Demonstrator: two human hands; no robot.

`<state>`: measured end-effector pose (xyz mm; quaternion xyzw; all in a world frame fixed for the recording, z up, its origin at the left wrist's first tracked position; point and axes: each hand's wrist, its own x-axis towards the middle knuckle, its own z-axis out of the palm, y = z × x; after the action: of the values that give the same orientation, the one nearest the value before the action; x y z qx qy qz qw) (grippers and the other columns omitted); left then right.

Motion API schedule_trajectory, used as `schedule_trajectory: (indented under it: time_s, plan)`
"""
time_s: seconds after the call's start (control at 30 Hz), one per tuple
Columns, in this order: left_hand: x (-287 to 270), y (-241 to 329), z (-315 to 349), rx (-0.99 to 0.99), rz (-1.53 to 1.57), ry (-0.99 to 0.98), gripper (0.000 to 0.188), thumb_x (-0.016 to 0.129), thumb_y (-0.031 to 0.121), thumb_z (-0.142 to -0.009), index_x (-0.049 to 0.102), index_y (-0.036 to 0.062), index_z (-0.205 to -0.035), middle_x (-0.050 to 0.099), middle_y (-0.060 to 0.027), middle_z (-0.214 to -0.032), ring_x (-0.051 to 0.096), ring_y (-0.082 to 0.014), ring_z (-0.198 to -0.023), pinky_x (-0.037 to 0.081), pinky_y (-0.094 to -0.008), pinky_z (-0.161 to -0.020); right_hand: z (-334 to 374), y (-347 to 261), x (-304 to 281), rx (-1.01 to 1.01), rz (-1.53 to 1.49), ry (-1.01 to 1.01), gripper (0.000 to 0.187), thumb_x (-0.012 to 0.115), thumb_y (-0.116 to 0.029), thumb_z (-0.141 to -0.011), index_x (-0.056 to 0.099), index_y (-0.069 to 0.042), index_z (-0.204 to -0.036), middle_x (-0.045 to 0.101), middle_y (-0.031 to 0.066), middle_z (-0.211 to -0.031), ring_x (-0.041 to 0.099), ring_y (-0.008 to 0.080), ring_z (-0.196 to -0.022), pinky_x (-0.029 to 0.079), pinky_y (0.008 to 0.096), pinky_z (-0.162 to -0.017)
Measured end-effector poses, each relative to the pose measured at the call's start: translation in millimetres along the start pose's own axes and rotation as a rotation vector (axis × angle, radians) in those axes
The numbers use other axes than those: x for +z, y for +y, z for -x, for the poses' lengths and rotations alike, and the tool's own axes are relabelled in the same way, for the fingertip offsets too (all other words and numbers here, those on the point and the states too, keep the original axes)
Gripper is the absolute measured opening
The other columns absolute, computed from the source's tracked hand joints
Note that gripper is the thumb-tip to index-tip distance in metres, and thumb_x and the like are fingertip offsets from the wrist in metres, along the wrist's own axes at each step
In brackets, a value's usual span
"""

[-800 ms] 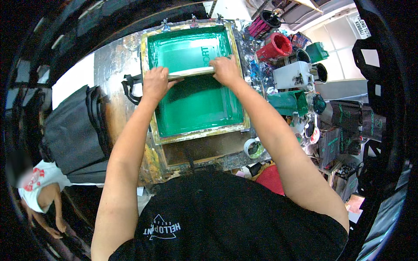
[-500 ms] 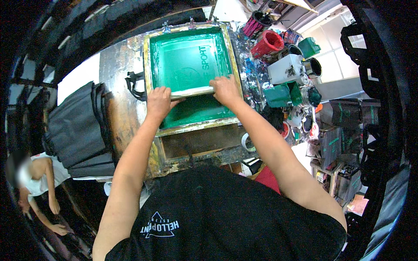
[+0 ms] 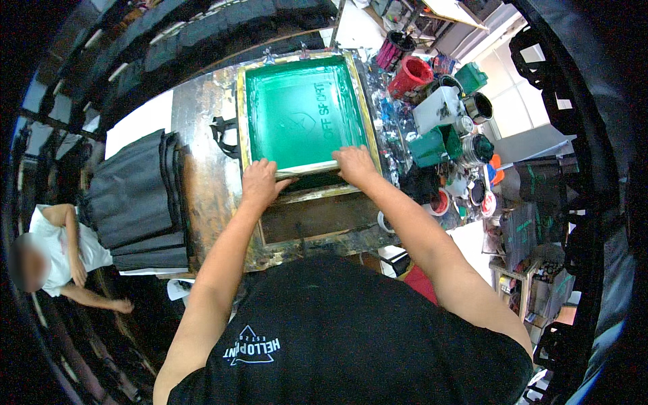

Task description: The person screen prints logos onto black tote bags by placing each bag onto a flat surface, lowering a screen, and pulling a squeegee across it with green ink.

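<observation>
A screen-printing frame (image 3: 244,128) lies on the table, its mesh coated with wet green ink (image 3: 283,108). Lettering and an emblem show through the mesh. Across the near end of the screen runs a squeegee (image 3: 310,170), a long bar with a pale edge. My left hand (image 3: 262,183) is closed round its left end, thumb pointing inward. Its right end is gripped by my right hand (image 3: 356,167), fingers curled over the top. From under the frame's left side sticks out a black strap handle (image 3: 225,135).
Black fabric bags (image 3: 138,196) are stacked on the left, where another person (image 3: 71,250) in a white shirt stands. Along the right side are a red bucket (image 3: 412,75), a green container (image 3: 432,147) and several ink pots. Clamps (image 3: 270,55) hold the frame's far edge.
Both my hands have drawn the squeegee toward me, from mid-screen to its near end. More of the lettering shows. The other person's arms have shifted.
</observation>
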<state>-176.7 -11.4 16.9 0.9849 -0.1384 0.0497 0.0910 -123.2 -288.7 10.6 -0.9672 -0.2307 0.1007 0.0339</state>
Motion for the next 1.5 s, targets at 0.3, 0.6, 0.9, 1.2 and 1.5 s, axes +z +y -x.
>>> schedule_trajectory:
  time_s: [0.3,0.6,0.9,1.2,1.5]
  plan:
    - [39.2,-29.6,96.1,-0.466,0.189,0.133,0.105,0.089,0.060,-0.061,0.049,0.0002,-0.137,0.051,-0.0189,-0.129,0.046,-0.0389,-0.124,0.037,-0.0506,-0.106,63.8,-4.1,14.9,-0.261,-0.033,0.240,0.054,0.080,-0.031,-0.078,0.058,-0.020,-0.126,0.059,0.0077,-0.116,0.058,0.0276,-0.111,0.041,0.0506,-0.098]
    - [55.7,-46.4,99.5,-0.344,0.222,0.053,0.095,0.094,0.053,-0.054,0.059,-0.0008,-0.124,0.055,-0.0140,-0.119,0.051,-0.0354,-0.114,0.041,-0.0481,-0.096,83.1,-30.6,35.9,-0.151,0.000,0.324,0.049,0.074,-0.023,-0.082,0.058,-0.018,-0.128,0.058,0.0067,-0.118,0.055,0.0254,-0.117,0.034,0.0584,-0.105]
    - [38.4,-40.4,106.0,-0.515,0.593,0.129,0.101,0.097,0.033,-0.058,0.053,-0.0001,-0.142,0.065,-0.0162,-0.116,0.062,-0.0319,-0.108,0.049,-0.0434,-0.095,81.0,-46.0,-34.3,-0.067,-0.065,0.416,0.044,0.070,-0.016,-0.084,0.059,-0.015,-0.127,0.058,0.0087,-0.114,0.055,0.0265,-0.114,0.034,0.0596,-0.105]
    - [-110.6,-13.1,19.3,-0.419,0.941,0.613,0.053,0.085,0.017,-0.082,0.062,-0.0016,-0.126,0.071,-0.0084,-0.106,0.066,-0.0155,-0.096,0.052,-0.0320,-0.089,24.3,-39.0,-171.6,-0.131,0.063,0.743,0.046,0.065,-0.050,-0.085,0.065,-0.012,-0.111,0.058,0.0113,-0.100,0.056,0.0295,-0.103,0.029,0.0561,-0.102]
    - [-47.0,-60.7,-36.6,-0.527,0.676,0.696,0.097,0.082,0.041,-0.085,0.032,-0.0121,-0.149,0.059,-0.0282,-0.124,0.062,-0.0353,-0.108,0.049,-0.0422,-0.095,-51.7,-32.2,-293.9,-0.128,0.035,0.920,0.060,0.053,-0.063,-0.095,0.068,-0.006,-0.083,0.069,0.0144,-0.082,0.066,0.0313,-0.085,0.037,0.0525,-0.090]
